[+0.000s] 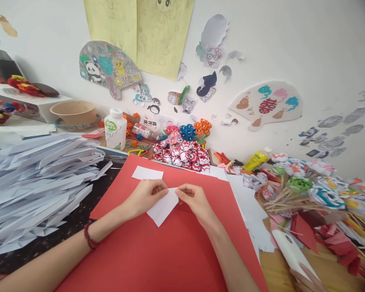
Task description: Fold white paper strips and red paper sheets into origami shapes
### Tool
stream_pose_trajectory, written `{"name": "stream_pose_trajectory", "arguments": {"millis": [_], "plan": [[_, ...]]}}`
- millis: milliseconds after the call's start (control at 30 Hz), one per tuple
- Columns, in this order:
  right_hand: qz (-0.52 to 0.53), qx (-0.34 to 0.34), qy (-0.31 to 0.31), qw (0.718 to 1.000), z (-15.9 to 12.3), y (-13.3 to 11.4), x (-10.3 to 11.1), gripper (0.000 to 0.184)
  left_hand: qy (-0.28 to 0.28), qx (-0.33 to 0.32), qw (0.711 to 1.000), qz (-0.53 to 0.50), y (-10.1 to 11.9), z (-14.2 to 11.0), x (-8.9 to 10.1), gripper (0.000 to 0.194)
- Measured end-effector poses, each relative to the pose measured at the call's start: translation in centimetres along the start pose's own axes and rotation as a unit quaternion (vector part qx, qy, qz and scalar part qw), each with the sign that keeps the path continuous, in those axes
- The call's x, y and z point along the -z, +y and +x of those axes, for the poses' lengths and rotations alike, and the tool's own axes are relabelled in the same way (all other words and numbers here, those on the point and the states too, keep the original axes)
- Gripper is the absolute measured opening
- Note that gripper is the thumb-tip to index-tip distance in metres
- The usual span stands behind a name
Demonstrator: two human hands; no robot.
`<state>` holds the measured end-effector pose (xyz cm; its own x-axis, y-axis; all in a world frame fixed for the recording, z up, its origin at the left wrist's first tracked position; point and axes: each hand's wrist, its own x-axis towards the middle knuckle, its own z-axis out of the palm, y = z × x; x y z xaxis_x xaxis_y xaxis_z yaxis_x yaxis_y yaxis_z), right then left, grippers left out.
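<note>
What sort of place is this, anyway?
Likely a papercraft corner, perhaps at home or in a small studio: a pile of white paper strips, colourful flowers that look handmade, and a small white sheet held over red paper.

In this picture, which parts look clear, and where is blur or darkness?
Head view: left hand, right hand and held paper look fairly clear; paper flowers at right look stretched and softer; the wall darkens toward the upper-right corner.
</note>
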<state>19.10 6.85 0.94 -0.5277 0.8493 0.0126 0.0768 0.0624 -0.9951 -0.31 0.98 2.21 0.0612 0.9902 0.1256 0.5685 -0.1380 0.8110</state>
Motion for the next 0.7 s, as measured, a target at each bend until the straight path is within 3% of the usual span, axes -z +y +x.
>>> {"name": "stream_pose_trajectory", "arguments": {"millis": [233,533,700], "plan": [[0.006,0.066,0.050,0.997,0.0,-0.4,-0.3,0.029,0.000,0.004,1.000,-0.021,-0.2,0.0,-0.2,0.033],[0.017,-0.039,-0.009,0.999,0.0,0.3,0.0,0.039,0.027,0.013,1.000,-0.008,-0.4,0.2,0.2,0.035],[-0.009,-0.002,0.056,0.998,0.2,0.6,0.1,0.038,0.020,0.026,0.999,0.006,-0.7,0.2,0.4,0.038]]}}
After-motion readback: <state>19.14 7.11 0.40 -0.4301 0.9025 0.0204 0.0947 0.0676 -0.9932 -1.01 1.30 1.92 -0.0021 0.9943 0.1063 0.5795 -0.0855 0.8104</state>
